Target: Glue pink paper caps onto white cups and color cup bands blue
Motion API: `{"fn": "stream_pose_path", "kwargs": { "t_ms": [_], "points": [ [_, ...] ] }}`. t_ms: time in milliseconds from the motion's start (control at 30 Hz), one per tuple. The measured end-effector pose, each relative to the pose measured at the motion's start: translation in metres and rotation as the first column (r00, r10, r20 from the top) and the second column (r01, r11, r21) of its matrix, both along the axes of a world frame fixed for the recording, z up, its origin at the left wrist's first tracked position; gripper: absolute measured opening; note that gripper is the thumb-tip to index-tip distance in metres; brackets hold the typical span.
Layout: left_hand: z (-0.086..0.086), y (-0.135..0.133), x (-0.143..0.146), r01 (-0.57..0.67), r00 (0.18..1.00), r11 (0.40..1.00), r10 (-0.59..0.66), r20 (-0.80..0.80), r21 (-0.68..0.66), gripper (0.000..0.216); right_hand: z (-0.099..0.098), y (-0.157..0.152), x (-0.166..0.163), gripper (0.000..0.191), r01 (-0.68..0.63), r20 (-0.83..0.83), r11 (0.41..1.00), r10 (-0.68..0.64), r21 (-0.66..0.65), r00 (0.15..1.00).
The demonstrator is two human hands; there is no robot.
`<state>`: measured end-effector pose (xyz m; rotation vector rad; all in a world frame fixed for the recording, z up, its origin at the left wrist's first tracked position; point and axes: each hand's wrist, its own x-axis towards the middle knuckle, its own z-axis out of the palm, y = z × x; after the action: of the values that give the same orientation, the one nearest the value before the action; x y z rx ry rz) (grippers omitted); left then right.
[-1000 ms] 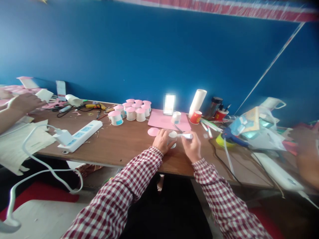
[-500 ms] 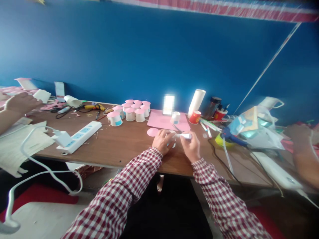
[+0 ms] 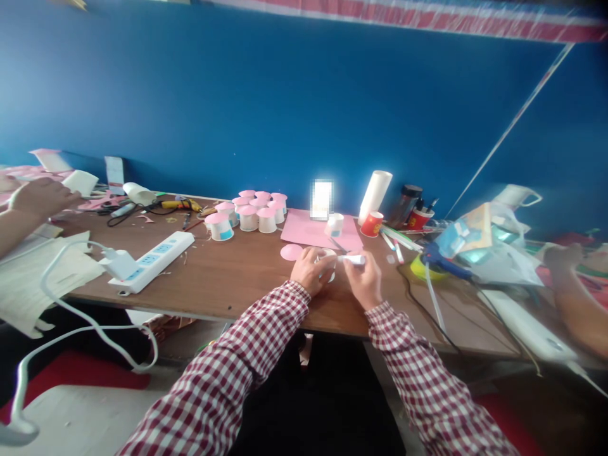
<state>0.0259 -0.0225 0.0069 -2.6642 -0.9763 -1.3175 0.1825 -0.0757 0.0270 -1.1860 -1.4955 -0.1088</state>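
My left hand [image 3: 308, 271] is closed around a white paper cup [image 3: 327, 254] just above the table, its fingers covering much of the cup. In my right hand [image 3: 363, 275] is a small white tube with a narrow tip [image 3: 353, 259], pointing left at the cup's rim. A round pink paper disc [image 3: 291, 252] lies just behind my left hand. Beyond my hands, another white paper cup [image 3: 335, 224] stands on a pink sheet [image 3: 299, 229], with what looks like scissors [image 3: 337, 244] at the sheet's front edge.
Several cups topped with pink discs [image 3: 247, 216] stand back left. A power strip [image 3: 154, 261] lies at left. On the right are a red cup [image 3: 372, 223], a tall white roll [image 3: 375, 195], a blue glue gun [image 3: 444, 261] and a plastic bag [image 3: 503, 253]. Co-workers' hands [image 3: 40, 201] show at both sides.
My hands, the cup and the tube stay almost in place. At the right edge, a co-worker's blurred hand has shifted.
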Motion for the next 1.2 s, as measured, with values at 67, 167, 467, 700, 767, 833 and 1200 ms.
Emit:
{"fn": "stream_pose_path", "kwargs": {
  "t_ms": [67, 167, 467, 700, 767, 833, 1200],
  "points": [
    [0.0, 0.0, 0.0, 0.0, 1.0, 1.0, 0.0, 0.005, 0.015, 0.03, 0.0, 0.0, 0.0, 0.012, 0.001, 0.001, 1.0, -0.001, 0.001, 1.0],
    [-0.001, 0.001, 0.001, 0.001, 1.0, 0.999, -0.002, 0.021, 0.039, 0.029, 0.0, 0.0, 0.0, 0.013, 0.0, 0.001, 1.0, 0.0, 0.003, 1.0],
    [-0.003, 0.002, 0.001, 0.004, 0.999, 0.993, -0.01, 0.049, 0.115, 0.029, -0.003, 0.002, 0.0, 0.015, 0.061, -0.058, 0.998, -0.06, 0.028, 0.997],
    [-0.006, 0.004, 0.003, -0.02, 0.999, 0.988, 0.014, 0.044, 0.152, 0.029, -0.004, 0.004, 0.003, 0.017, 0.092, -0.112, 0.996, -0.093, -0.014, 0.989],
    [-0.006, 0.004, 0.003, -0.028, 0.999, 0.986, 0.021, 0.042, 0.164, 0.029, -0.005, 0.006, 0.006, 0.018, 0.121, -0.09, 0.993, -0.121, -0.004, 0.989],
    [-0.006, 0.005, 0.003, -0.033, 0.999, 0.986, 0.028, 0.037, 0.164, 0.028, -0.006, 0.009, 0.011, 0.018, 0.171, -0.057, 0.985, -0.17, 0.012, 0.984],
    [-0.003, 0.005, 0.001, -0.035, 0.999, 0.987, 0.033, 0.014, 0.154, 0.028, -0.012, 0.042, 0.07, 0.029, 0.462, 0.087, 0.767, -0.476, -0.444, 0.875]
  ]
}}
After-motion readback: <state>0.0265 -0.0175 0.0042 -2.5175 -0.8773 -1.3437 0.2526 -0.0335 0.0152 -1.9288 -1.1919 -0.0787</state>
